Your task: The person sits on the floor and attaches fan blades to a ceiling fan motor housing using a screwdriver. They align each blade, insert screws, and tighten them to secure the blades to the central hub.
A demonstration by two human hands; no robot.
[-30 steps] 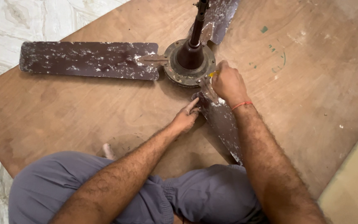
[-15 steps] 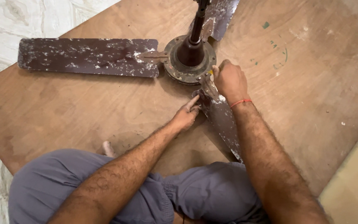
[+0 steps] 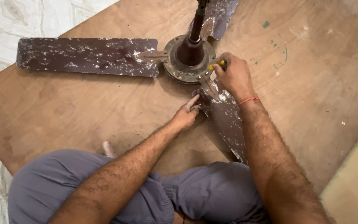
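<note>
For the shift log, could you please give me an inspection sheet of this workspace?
Surface: brown plywood board, scuffed, with paint marks.
Job's things: old brown ceiling fan lying on the board; near blade flecked white; yellow-handled tool at the hub.
Clutter: nothing seen.
Hands: left hand touches the near blade's edge; right hand grips the tool.
Cables: nothing seen.
Surroundings: pale tiled floor; the person's grey trousers.

Right hand gripping yellow tool at fan hub, left hand steadying blade
</note>
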